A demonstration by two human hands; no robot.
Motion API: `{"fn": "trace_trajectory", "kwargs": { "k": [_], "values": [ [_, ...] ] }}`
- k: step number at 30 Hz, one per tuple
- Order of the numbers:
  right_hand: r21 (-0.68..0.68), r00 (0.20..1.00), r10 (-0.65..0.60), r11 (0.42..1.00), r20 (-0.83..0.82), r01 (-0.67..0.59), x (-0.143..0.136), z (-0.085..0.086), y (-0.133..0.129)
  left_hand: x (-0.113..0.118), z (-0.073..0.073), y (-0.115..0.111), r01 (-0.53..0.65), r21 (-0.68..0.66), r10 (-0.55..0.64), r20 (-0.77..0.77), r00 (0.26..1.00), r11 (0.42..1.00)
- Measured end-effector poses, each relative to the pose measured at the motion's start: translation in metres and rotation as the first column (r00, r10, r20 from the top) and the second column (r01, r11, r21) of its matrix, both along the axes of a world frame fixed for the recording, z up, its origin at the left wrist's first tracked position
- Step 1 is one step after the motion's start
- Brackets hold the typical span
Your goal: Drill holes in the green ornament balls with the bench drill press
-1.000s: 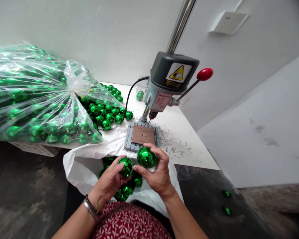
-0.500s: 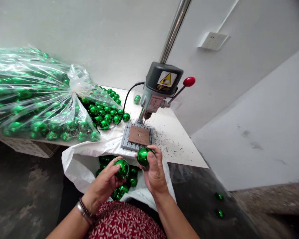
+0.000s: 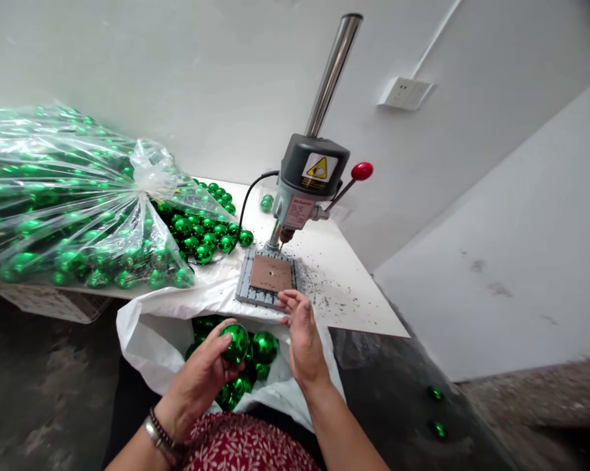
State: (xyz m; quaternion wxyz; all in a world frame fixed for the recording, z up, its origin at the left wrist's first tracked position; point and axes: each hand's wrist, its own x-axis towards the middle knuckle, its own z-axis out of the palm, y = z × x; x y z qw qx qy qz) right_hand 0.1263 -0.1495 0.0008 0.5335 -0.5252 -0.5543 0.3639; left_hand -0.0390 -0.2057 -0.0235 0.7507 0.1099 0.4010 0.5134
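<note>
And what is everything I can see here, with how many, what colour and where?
Clear bag: one, full of green balls, left
Loose balls: many, green, beside it
Table: one, white
Drill: one, grey, on table
Plate: one, brown, under drill
Crumbs: many, dark, around drill
Sack: one, white, near edge, balls inside
Socket: one, white, wall
Crate: one, pale, under table
Floor balls: two, green, right
Held ball: one, green, left hand
Right hand: one, bare, above sack

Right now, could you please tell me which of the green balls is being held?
The green ball in the left hand, above the open white sack; it alone is gripped, while the right hand is empty.
</note>
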Motion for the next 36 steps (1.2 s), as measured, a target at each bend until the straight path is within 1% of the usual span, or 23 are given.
{"fn": "trace_trajectory", "kwargs": {
  "k": [3,7,10,12,16,22,28,32,36],
  "values": [
    [-0.012,0.997,-0.053,0.998,0.060,0.054,0.008,0.006,0.027,0.001,-0.005,0.002,-0.004,-0.027,0.004,0.009,1.000,1.000],
    [-0.018,0.981,-0.091,0.995,0.170,0.096,0.015,0.015,0.090,0.001,-0.010,0.003,0.005,-0.038,-0.005,0.017,1.000,0.999],
    [-0.004,0.968,-0.097,0.995,0.229,0.101,0.017,0.014,0.132,0.001,-0.013,0.003,0.011,-0.044,-0.010,0.021,1.000,0.999],
    [0.016,0.968,-0.073,0.997,0.238,0.072,0.017,0.010,0.146,0.000,-0.015,0.003,0.009,-0.049,-0.008,0.025,1.000,0.999],
    [0.072,0.980,-0.030,0.997,0.198,0.016,0.016,0.003,0.148,-0.002,-0.017,0.004,-0.001,-0.063,0.002,0.018,1.000,0.998],
    [0.099,0.985,-0.056,0.994,0.165,0.040,0.018,0.000,0.151,0.000,-0.020,0.005,-0.007,-0.072,0.009,0.031,0.999,0.997],
    [0.110,0.976,-0.100,0.991,0.193,0.080,0.018,-0.004,0.152,-0.002,-0.023,0.005,-0.008,-0.088,0.011,0.039,0.999,0.996],
    [0.105,0.970,-0.109,0.991,0.217,0.088,0.015,-0.011,0.149,-0.002,-0.023,0.006,0.014,-0.090,-0.012,0.028,1.000,0.996],
    [0.080,0.949,-0.103,0.993,0.297,0.082,0.010,-0.020,0.142,-0.001,-0.022,0.005,0.008,-0.088,-0.004,0.043,0.999,0.996]
  ]
}}
